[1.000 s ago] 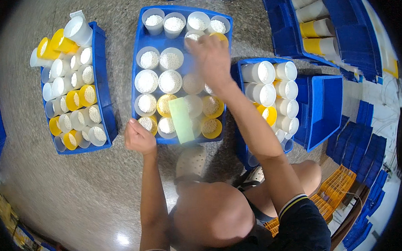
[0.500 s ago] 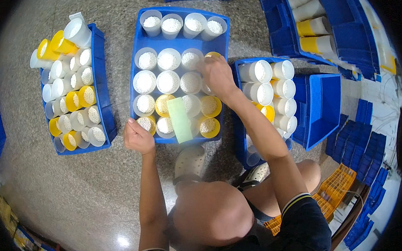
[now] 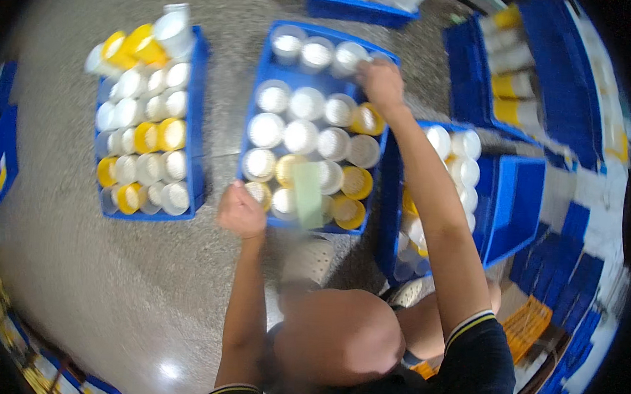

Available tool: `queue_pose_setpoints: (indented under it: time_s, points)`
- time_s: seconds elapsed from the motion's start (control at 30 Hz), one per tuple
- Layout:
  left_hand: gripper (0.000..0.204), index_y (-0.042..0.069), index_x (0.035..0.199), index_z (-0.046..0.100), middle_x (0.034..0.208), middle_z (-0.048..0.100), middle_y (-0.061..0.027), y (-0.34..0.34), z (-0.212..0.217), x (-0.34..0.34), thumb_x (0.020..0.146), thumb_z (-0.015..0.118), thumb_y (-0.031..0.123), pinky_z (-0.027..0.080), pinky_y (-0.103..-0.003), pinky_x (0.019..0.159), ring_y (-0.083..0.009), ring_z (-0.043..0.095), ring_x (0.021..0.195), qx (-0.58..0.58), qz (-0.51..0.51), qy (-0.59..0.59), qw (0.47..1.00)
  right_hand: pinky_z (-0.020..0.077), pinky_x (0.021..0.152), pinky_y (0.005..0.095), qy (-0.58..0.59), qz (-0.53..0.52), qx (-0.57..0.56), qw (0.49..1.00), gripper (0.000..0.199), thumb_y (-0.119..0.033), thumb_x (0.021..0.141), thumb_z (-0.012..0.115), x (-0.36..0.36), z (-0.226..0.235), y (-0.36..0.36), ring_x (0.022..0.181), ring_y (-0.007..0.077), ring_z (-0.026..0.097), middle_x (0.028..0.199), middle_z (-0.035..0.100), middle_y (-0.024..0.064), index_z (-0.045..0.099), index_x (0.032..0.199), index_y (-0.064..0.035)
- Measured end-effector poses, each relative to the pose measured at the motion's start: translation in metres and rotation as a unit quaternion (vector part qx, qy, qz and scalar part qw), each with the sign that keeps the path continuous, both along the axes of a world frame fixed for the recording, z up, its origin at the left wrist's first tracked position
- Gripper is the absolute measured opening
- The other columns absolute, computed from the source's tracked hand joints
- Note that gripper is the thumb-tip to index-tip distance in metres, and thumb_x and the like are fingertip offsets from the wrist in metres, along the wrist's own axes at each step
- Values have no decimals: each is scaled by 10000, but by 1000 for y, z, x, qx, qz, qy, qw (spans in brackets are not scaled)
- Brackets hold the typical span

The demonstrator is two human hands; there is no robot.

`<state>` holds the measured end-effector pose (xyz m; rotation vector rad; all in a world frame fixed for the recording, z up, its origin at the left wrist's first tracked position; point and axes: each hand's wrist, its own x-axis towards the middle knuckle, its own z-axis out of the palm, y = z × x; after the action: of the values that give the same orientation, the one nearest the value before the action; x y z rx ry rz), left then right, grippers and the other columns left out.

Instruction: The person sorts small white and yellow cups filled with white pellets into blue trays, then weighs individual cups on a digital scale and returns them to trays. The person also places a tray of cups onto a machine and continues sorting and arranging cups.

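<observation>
1. My right hand (image 3: 382, 83) is at the far right corner of the middle blue crate (image 3: 260, 87), fingers curled over a white cup (image 3: 351, 56); can't tell if it's actually gripped.
2. My left hand (image 3: 242, 211) is fisted on the crate's near left edge, beside a yellow cup (image 3: 260, 191).

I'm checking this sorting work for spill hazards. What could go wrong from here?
The right hand reaches across the packed middle blue crate to its far corner, so the forearm might knock the upright cups beneath. The heaped cups on the left crate rise above its rim and may topple.
</observation>
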<state>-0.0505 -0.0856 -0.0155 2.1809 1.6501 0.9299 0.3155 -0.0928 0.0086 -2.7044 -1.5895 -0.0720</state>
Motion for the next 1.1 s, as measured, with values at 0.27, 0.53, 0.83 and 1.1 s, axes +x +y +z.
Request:
queue_pose_setpoints:
  time_s: [0.27, 0.53, 0.83, 1.1]
  points:
    - [365, 73, 631, 564, 624, 572, -129, 0, -2, 0, 968, 563, 214, 448, -443, 505, -320, 564, 536, 8, 6, 4, 1000, 527, 775, 469, 42, 41, 81, 995, 104, -119, 810, 706, -14, 79, -4, 884, 364, 664, 843, 678, 177, 737, 883, -51]
    - [333, 49, 657, 517, 621, 546, -160, 0, 8, 1, 960, 582, 169, 423, -473, 511, -364, 554, 562, 17, -25, -87, 996, 555, 780, 391, 197, 207, 137, 948, 170, -82, 795, 747, -109, 156, 97, 861, 343, 698, 920, 722, 181, 752, 949, -9]
    - [286, 86, 702, 579, 668, 592, -141, 2, 24, -5, 953, 578, 224, 460, -485, 567, -359, 592, 620, -116, -51, -5, 992, 555, 828, 420, 129, 300, 174, 929, 163, -135, 827, 696, -220, 65, 252, 912, 341, 686, 957, 713, 169, 769, 947, -51]
    - [234, 127, 751, 671, 727, 657, -99, -4, 12, -2, 934, 591, 248, 487, -459, 572, -308, 649, 660, -188, -47, 119, 974, 518, 795, 433, 69, 329, 232, 913, 232, -207, 861, 685, -219, 74, 221, 919, 313, 654, 927, 686, 129, 710, 1055, -81]
